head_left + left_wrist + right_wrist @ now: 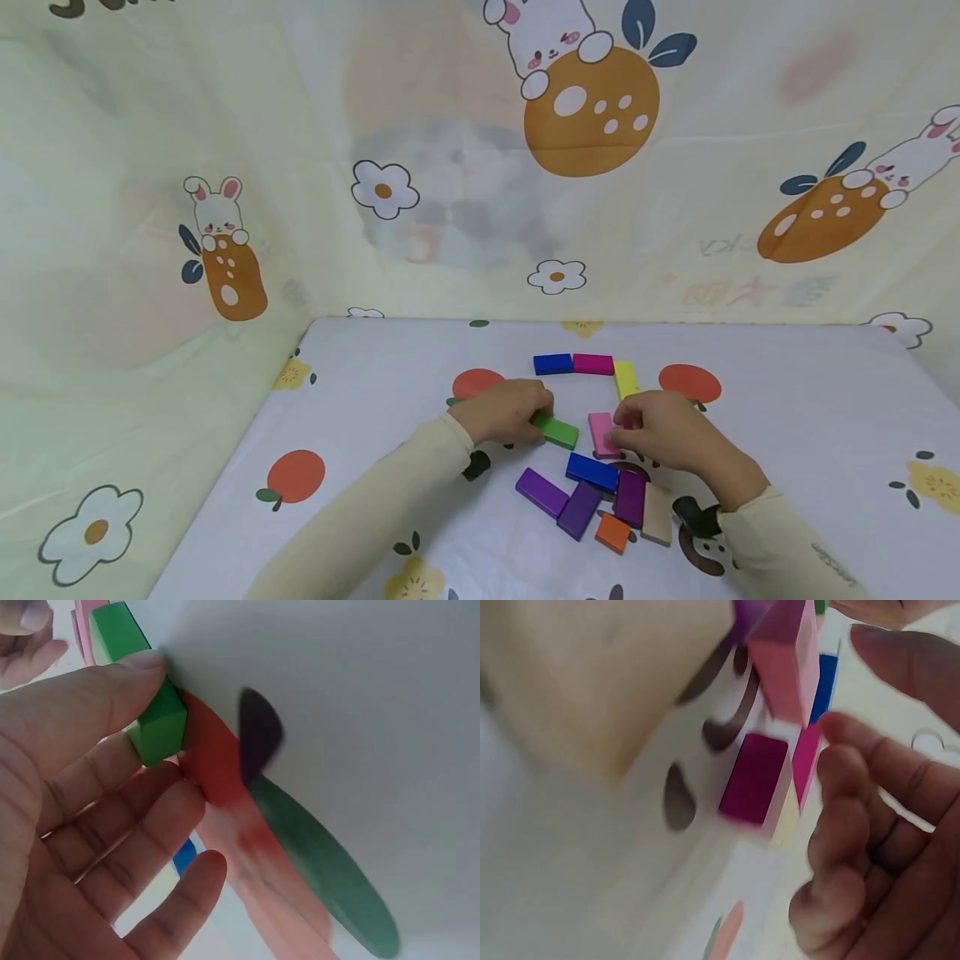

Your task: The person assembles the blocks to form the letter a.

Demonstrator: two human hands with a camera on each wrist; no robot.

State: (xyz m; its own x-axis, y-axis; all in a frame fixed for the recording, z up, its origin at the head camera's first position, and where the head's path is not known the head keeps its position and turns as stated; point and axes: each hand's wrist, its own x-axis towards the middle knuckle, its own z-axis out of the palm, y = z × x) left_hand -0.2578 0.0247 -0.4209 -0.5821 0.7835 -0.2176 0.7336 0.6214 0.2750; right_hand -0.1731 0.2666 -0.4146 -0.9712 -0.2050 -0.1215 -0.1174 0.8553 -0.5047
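Note:
My left hand point(512, 412) pinches a green block point(557, 432) near its end, thumb on one side and a finger on the other. The left wrist view shows the thumb across the green block point(161, 724), with the other fingers loosely bent below. My right hand point(667, 425) is beside a standing pink block point(602, 435), thumb and forefinger spread apart. In the right wrist view, a magenta block point(754, 780) and the pink block point(786, 664) sit just off its fingertips. The right fingers partly hide the magenta block in the head view.
Behind the hands a blue block point(553, 364), a magenta block point(593, 364) and a yellow block point(626, 379) form a bent row. Nearer are purple blocks point(542, 493), another blue block point(592, 472), a tan block point(657, 515) and an orange block point(612, 532). Printed cloth point(390, 358) covers the table.

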